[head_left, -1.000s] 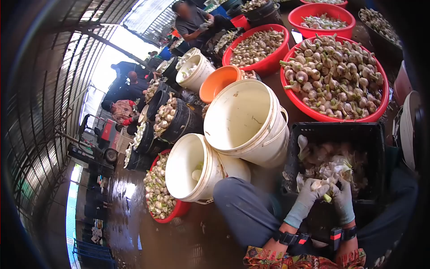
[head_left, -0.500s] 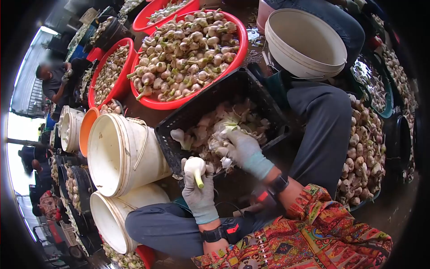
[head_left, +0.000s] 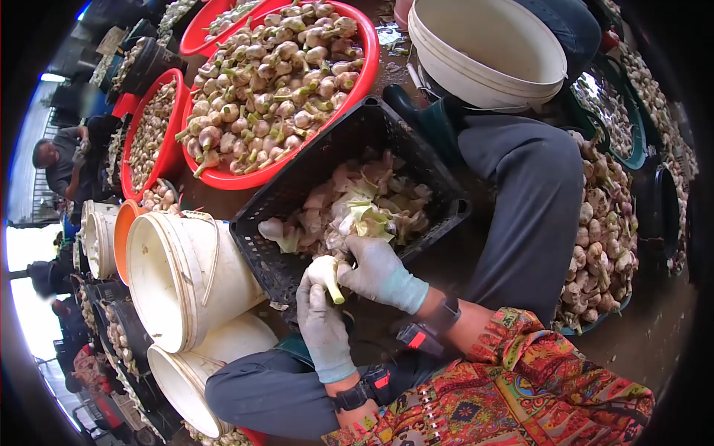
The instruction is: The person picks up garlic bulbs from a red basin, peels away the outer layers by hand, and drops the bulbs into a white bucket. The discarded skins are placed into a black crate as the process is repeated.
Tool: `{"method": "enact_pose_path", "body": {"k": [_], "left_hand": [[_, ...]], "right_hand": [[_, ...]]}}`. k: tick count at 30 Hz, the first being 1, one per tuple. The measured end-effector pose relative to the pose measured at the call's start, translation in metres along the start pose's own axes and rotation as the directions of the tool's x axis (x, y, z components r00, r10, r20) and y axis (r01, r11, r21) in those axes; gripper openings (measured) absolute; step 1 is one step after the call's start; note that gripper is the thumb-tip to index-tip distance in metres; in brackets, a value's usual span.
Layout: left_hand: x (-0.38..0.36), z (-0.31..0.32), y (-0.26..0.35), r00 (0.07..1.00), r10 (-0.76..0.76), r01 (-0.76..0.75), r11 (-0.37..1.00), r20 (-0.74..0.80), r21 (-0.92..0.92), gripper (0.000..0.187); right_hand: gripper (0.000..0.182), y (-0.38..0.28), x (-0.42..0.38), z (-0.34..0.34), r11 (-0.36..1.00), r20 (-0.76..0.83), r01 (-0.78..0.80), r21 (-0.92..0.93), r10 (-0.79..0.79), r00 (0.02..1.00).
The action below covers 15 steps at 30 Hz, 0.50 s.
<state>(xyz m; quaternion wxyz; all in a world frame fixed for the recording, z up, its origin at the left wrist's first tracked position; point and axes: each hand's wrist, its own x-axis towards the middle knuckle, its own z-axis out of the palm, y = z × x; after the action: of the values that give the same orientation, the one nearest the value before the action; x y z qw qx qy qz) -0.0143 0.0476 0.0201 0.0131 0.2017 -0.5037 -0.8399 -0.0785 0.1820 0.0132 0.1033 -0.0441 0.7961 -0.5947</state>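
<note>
A white garlic bulb [head_left: 324, 273] with a green stem stub is held in my left hand [head_left: 321, 327], which wears a grey glove and has its fingers wrapped round the bulb. My right hand [head_left: 377, 273], gloved as well, touches the bulb's right side with bent fingers; whether it pinches a bit of skin there cannot be made out. Both hands are over the near edge of a black plastic crate [head_left: 260, 245]. Loose garlic skins [head_left: 364, 208] lie inside the crate.
A red basin [head_left: 364, 74] heaped with garlic stands beyond the crate. White buckets [head_left: 160, 279] lie tipped at the left, and a large white bucket [head_left: 483, 85] is beyond my knee. More garlic [head_left: 599, 230] is piled at the right. A person [head_left: 67, 163] sits at the far left.
My right hand has come down from the skins in the crate to the bulb. My left hand still holds the bulb. The whole view has shifted somewhat.
</note>
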Motion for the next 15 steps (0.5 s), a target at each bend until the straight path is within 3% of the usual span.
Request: {"method": "enact_pose_path", "body": {"k": [2, 3, 5, 6, 7, 9, 15], "left_hand": [[-0.011, 0.023, 0.017, 0.994, -0.074, 0.082, 0.992, -0.085, 0.098, 0.041], [-0.008, 0.022, 0.014, 0.992, -0.085, 0.093, 0.992, -0.09, 0.088, 0.041], [-0.006, 0.011, 0.007, 0.997, 0.027, 0.02, 0.818, -0.072, 0.575, 0.039], [-0.006, 0.005, 0.001, 0.991, 0.056, 0.026, 0.809, -0.12, 0.587, 0.035], [-0.008, -0.001, 0.001, 0.99, 0.056, 0.03, 0.81, -0.128, 0.586, 0.035], [-0.01, -0.007, 0.005, 0.979, -0.155, 0.191, 0.926, -0.133, 0.325, 0.036], [-0.01, -0.015, -0.002, 0.993, -0.118, 0.119, 0.993, -0.021, 0.02, 0.036]], "right_hand": [[0.023, 0.006, -0.001, 0.001, 0.954, -0.01, 0.172, -0.245, -0.18, 0.984], [0.023, 0.005, -0.005, 0.005, 0.92, -0.018, 0.275, -0.278, -0.291, 0.956], [0.017, 0.002, -0.008, 0.01, 0.911, 0.034, 0.304, -0.28, -0.307, 0.951], [0.017, 0.005, -0.007, 0.013, 0.911, 0.049, 0.305, -0.277, -0.303, 0.952], [0.017, 0.008, -0.003, 0.015, 0.935, 0.032, 0.221, -0.278, -0.221, 0.975], [0.016, 0.014, 0.007, 0.016, 0.97, -0.066, 0.084, -0.228, -0.102, 0.993], [0.027, 0.047, 0.033, -0.001, 0.987, -0.32, -0.147, -0.063, 0.119, 0.94]]}}
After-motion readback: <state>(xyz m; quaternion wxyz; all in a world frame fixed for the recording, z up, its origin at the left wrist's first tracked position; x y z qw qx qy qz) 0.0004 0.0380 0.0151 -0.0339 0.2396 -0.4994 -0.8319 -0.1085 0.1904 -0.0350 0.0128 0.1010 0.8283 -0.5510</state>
